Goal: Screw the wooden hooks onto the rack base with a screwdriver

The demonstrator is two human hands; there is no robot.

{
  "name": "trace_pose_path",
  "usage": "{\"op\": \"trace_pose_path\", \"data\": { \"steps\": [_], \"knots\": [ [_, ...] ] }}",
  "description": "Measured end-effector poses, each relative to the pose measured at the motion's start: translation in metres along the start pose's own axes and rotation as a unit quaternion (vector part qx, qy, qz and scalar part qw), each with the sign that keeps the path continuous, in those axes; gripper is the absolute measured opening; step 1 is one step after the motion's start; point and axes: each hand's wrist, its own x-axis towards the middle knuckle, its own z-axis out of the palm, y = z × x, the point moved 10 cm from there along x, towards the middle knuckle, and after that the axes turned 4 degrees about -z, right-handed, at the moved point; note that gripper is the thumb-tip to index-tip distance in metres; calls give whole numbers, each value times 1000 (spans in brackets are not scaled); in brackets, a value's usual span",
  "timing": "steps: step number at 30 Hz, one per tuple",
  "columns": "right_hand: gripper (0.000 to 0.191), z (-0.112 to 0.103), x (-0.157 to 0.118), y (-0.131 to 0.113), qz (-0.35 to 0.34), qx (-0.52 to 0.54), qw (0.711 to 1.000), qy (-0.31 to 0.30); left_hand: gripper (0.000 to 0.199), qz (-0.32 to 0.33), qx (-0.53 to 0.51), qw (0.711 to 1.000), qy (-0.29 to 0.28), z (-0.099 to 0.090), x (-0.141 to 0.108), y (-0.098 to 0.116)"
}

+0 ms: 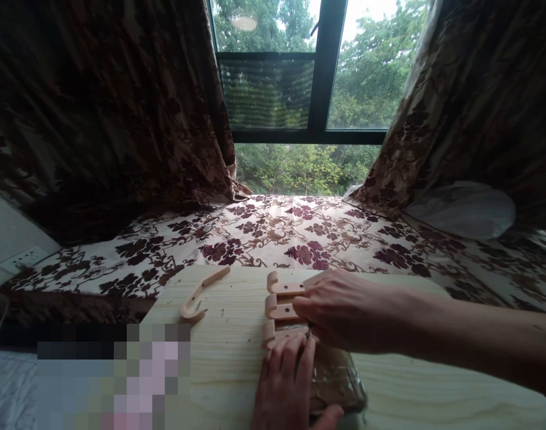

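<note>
Three pale wooden hooks lie in a row on a light wooden board (pixel 228 358), their curved ends to the left: a far hook (pixel 279 286), a middle hook (pixel 279 309) and a near hook (pixel 269 333). Dark screw holes or screw heads dot their straight parts. Beneath them is a brown block wrapped in clear plastic (pixel 338 379). My left hand (pixel 282 379) presses its fingers over the near hook, thumb apart on the block's near side. Above the hooks, my right hand (pixel 335 307) is closed; what it pinches is hidden. A small metal piece (pixel 307 335) shows by my left fingertips.
Another wooden hook (pixel 196 298) lies loose at the board's left, with small dark crumbs nearby. Behind the board is a flowered cloth (pixel 277 233) below a window. Curtains hang on both sides. A white plastic bag (pixel 465 209) lies at right, and a wall socket (pixel 24 258) is at left.
</note>
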Motion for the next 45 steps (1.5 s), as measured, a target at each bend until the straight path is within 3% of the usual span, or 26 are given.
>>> {"op": "trace_pose_path", "data": {
  "steps": [3,9,14,19,23,28,34,39,45],
  "knots": [
    [14,-1,-1,-10,-52,0,998,36,70,-5,-4,1000,3,-1,0,-1],
    [9,4,1,-6,-61,-1,997,43,69,-3,-5,1000,-2,2,0,-1],
    [11,12,4,5,17,17,999,-36,67,2,-5,1000,3,0,1,0],
    [9,5,2,12,66,9,997,-35,68,18,13,1000,6,1,1,-1],
    [8,6,0,0,7,16,997,-70,72,49,48,997,18,2,-2,2],
    [13,1,0,-15,-69,15,997,-26,68,52,83,994,40,-4,3,6],
    [12,7,-2,10,37,49,998,-32,72,56,63,996,-9,11,-4,0],
    [9,6,-5,16,71,41,997,1,73,56,60,996,-23,20,-14,-4],
    [10,8,-2,-7,-43,1,999,13,72,52,51,997,-18,19,-13,-4]
  ]
}}
